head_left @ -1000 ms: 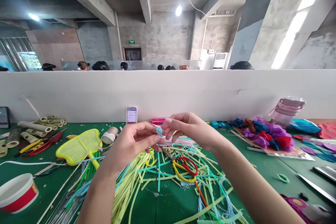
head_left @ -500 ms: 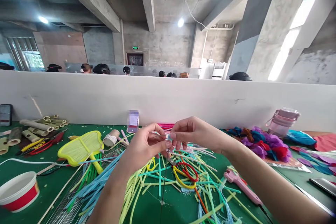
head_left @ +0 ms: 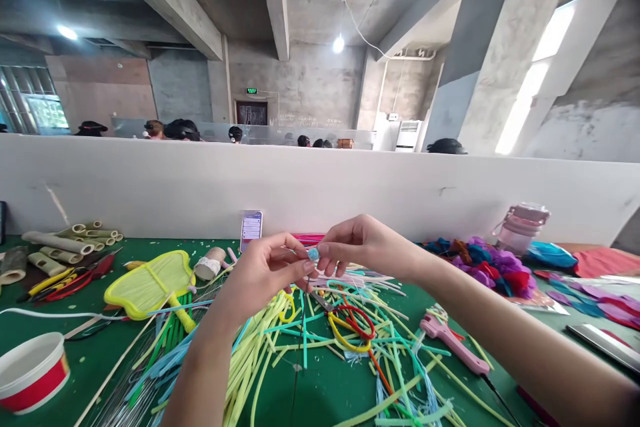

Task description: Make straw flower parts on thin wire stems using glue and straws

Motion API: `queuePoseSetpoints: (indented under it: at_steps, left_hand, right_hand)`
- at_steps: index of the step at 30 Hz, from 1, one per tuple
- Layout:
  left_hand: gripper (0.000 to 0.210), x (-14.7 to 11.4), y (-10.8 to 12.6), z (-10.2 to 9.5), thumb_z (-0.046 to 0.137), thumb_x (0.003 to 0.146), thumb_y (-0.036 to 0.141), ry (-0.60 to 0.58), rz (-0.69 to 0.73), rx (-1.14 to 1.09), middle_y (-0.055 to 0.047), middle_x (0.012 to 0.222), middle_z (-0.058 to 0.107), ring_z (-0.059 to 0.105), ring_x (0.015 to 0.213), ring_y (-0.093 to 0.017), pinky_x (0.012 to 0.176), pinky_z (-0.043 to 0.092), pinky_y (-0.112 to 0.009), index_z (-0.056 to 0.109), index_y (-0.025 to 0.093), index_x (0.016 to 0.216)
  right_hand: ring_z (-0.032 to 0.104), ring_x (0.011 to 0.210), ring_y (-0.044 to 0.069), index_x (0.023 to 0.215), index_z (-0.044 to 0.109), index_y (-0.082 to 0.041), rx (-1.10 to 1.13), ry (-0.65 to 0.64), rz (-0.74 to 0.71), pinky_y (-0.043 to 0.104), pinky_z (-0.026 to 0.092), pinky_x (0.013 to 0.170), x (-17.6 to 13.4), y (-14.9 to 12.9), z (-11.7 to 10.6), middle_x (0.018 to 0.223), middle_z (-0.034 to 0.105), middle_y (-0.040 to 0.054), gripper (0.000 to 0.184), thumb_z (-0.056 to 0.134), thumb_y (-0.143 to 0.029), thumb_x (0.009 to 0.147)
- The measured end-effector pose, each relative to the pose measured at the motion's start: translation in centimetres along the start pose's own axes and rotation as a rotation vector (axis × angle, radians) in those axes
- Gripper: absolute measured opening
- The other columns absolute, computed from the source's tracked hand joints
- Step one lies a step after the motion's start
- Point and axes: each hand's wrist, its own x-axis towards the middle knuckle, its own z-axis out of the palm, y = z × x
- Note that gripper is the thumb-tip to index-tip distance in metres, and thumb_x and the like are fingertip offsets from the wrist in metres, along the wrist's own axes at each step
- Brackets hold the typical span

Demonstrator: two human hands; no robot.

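Note:
My left hand (head_left: 267,273) and my right hand (head_left: 355,250) meet above the middle of the table, fingertips close together. Between them sits a small light blue piece (head_left: 313,253), pinched by my right thumb and fingers. The left thumb and forefinger are closed on a thin dark wire (head_left: 296,353), which hangs down below them; its upper end is hidden by the fingers. Just under the hands lie scissors (head_left: 371,321) with red and yellow handles. Around them spread pale green strips like pipe cleaners (head_left: 260,347), with blue strips (head_left: 170,353) to the left.
Left are a yellow butterfly-shaped fan (head_left: 150,283), pliers (head_left: 55,280), bamboo pieces (head_left: 60,255) and a paper bowl (head_left: 33,383). A phone (head_left: 251,230) leans on the white partition (head_left: 320,190). Right are a pink glue gun (head_left: 455,343), coloured petals (head_left: 490,267) and a bottle (head_left: 523,227).
The view has turned slightly right, so the table things sit further left. The light blue piece shows more plainly between my fingertips. Both hands keep nearly the same pose.

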Motion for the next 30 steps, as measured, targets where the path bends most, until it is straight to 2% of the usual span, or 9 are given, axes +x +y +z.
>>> queuePoseSetpoints:
  at_steps: [7,16,20,27,30]
  left_hand:
    - [0.020,-0.4,0.6,-0.1,0.081,0.080,0.032,-0.040,0.012,-0.002,-0.001,0.076,0.074,0.071,0.067,-0.014,0.060,0.053,-0.023,0.068,0.018,0.086]
    - [0.014,-1.1,1.0,-0.2,0.081,0.079,0.027,-0.074,0.021,-0.023,-0.001,0.074,0.074,0.071,0.064,-0.013,0.057,0.053,-0.021,0.070,0.018,0.082]
    - [0.015,-1.2,0.8,-0.4,0.081,0.080,0.027,-0.077,0.009,0.002,-0.001,0.075,0.075,0.072,0.064,-0.014,0.056,0.051,-0.021,0.070,0.018,0.084]
    - [0.018,-1.1,0.6,-0.6,0.080,0.082,0.033,-0.047,0.032,0.044,-0.004,0.079,0.076,0.072,0.064,-0.016,0.054,0.046,-0.023,0.072,0.018,0.088]
    - [0.021,-0.9,0.6,-0.7,0.081,0.081,0.034,-0.020,0.023,0.038,-0.004,0.081,0.076,0.072,0.064,-0.017,0.053,0.046,-0.023,0.071,0.018,0.089]
  right_hand:
    - [0.069,0.066,0.012,0.082,0.078,-0.016,0.002,-0.100,0.041,0.024,0.056,0.064,0.6,-0.9,-0.8,0.074,0.077,0.0027,0.033,0.085,-0.046,0.072]
    - [0.068,0.065,0.011,0.081,0.073,-0.014,-0.005,-0.199,0.066,0.025,0.055,0.064,0.8,-2.0,-0.6,0.067,0.073,0.0005,0.034,0.083,-0.045,0.075]
    - [0.067,0.064,0.012,0.079,0.071,-0.014,-0.027,-0.181,0.068,0.025,0.054,0.063,1.0,-2.2,-0.1,0.065,0.071,-0.0005,0.032,0.084,-0.042,0.074]
    - [0.061,0.061,0.009,0.076,0.070,-0.015,-0.118,-0.055,-0.064,0.021,0.048,0.056,1.0,-1.7,0.7,0.066,0.069,-0.0017,0.010,0.075,-0.024,0.077]
    - [0.062,0.061,0.010,0.076,0.070,-0.016,-0.107,-0.013,-0.078,0.021,0.049,0.057,1.0,-1.2,0.8,0.066,0.070,-0.0014,0.012,0.076,-0.026,0.077]
